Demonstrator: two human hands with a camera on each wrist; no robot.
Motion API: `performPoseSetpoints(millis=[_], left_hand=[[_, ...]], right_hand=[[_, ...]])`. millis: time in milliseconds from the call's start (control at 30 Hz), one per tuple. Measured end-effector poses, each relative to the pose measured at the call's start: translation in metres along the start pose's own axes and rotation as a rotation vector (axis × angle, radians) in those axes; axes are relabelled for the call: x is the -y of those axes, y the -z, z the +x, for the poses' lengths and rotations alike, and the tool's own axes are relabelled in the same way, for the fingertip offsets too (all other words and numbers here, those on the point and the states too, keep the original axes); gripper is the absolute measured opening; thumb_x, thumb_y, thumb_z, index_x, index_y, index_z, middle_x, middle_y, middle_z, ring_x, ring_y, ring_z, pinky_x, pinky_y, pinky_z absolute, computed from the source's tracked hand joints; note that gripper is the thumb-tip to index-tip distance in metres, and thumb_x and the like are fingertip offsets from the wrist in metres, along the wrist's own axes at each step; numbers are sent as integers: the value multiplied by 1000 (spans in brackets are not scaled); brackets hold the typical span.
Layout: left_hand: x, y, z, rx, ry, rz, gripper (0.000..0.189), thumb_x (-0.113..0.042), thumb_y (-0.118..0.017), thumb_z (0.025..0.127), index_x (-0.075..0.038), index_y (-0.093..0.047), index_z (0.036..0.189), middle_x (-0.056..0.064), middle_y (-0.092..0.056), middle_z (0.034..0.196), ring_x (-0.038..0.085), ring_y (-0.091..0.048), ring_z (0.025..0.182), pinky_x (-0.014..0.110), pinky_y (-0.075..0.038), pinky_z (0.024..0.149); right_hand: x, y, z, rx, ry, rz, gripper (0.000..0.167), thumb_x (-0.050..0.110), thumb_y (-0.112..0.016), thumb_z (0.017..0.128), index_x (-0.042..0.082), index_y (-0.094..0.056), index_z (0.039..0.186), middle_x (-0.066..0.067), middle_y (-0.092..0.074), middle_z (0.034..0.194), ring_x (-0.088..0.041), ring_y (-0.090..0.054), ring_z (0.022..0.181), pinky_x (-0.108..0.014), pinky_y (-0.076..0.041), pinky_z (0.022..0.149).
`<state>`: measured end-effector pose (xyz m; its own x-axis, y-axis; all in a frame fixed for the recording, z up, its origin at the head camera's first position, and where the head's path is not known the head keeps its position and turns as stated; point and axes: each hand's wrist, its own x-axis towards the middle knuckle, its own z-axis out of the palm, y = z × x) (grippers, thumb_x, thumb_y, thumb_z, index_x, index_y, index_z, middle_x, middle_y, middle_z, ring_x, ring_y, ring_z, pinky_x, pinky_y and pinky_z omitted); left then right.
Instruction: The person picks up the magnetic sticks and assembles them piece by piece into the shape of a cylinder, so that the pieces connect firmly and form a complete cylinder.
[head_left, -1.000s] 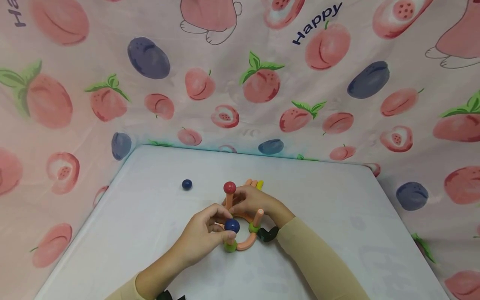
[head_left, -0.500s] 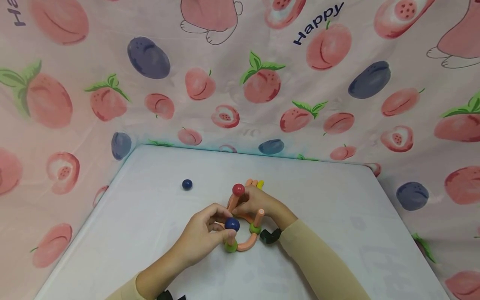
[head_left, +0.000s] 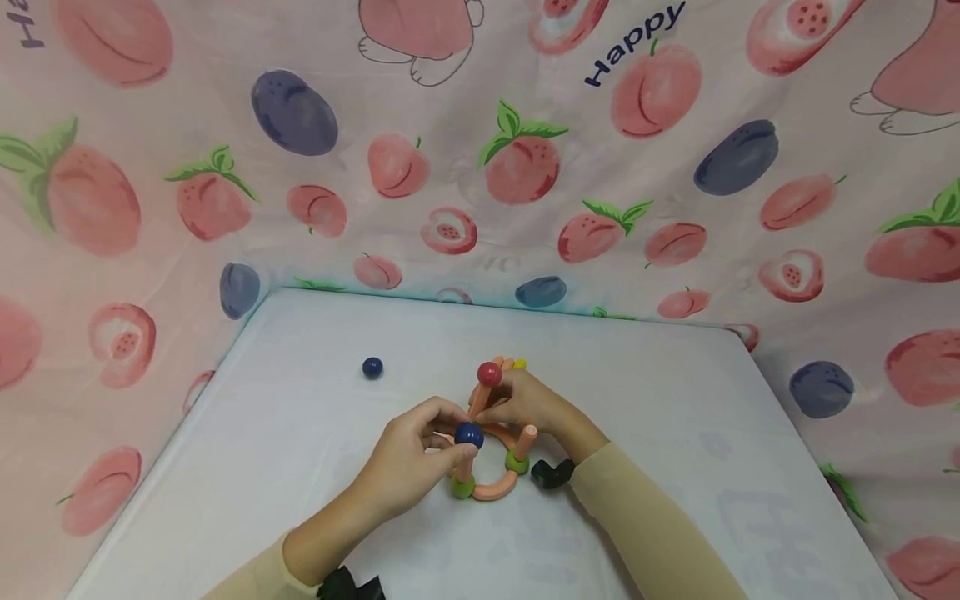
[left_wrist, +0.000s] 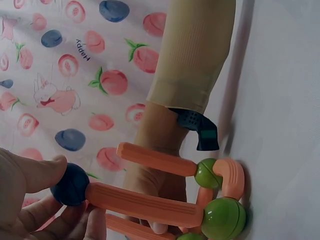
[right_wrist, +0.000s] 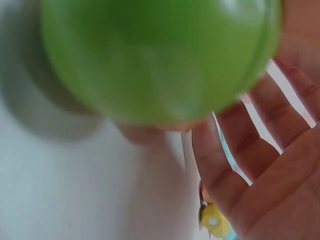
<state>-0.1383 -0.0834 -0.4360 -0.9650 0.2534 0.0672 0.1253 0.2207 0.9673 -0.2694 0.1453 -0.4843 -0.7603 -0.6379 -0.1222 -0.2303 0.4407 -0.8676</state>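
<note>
My left hand pinches a dark blue ball on top of an upright orange rod, which rises from a green ball. Curved orange pieces and green balls form a ring lying on the table. At its far side, my right hand holds an orange rod topped by a red ball; the rod leans right. Another upright rod without a ball stands on the right green ball. A green ball fills much of the right wrist view, covering the right fingertips.
A loose dark blue ball lies at the back left of the white table. Behind the right hand lie orange sticks and a yellow piece, partly hidden. A fruit-print cloth hangs around the table.
The red-topped rod has moved right with my right hand and now leans. The blue ball in my left hand has shifted slightly up and right, and the ring has shifted slightly right.
</note>
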Motion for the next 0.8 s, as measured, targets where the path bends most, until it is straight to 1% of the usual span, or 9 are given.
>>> performPoseSetpoints(millis=[100,300,500,633,733,800], left_hand=[[0,-1,3,-2,-32,21,28,-12,-85,93,-18,-72,117,1,-74,113,15,-72,106,24,-62,92],[0,-3,9,-10,-69,65,25,-14,-85,94,-19,-72,115,0,-75,113,14,-72,104,25,-62,90],[1,-6,14,-38,-95,88,29,-12,-84,94,-17,-71,119,0,-75,113,14,-71,105,24,-62,89],[4,-9,15,-46,-143,110,33,-10,-83,95,-17,-71,124,-2,-73,117,14,-71,108,24,-62,88],[5,-11,14,-45,-187,126,33,-8,-82,95,-18,-72,126,-3,-71,119,16,-70,108,25,-63,88],[5,-12,13,-42,-205,137,34,-8,-82,95,-19,-72,126,-4,-70,118,16,-71,108,27,-64,88]], right_hand=[[-2,3,-4,-28,-16,-7,12,13,-85,94,13,-81,105,-2,-81,100,-15,-75,100,-28,-59,89],[-6,7,-14,-86,-25,-30,17,14,-85,93,10,-79,109,-5,-81,100,-15,-74,97,-28,-58,86],[-11,8,-22,-145,-33,-41,15,15,-86,93,11,-80,107,-4,-80,101,-16,-72,96,-29,-60,85],[-12,8,-30,-165,-42,-41,15,17,-85,94,13,-80,107,-2,-80,101,-18,-73,97,-31,-60,87],[-14,7,-36,-183,-59,-38,18,18,-86,94,12,-80,110,-2,-80,100,-19,-72,96,-33,-61,86],[-15,7,-40,-196,-76,-38,20,20,-86,93,13,-80,111,-3,-80,100,-19,-72,97,-33,-61,86]])
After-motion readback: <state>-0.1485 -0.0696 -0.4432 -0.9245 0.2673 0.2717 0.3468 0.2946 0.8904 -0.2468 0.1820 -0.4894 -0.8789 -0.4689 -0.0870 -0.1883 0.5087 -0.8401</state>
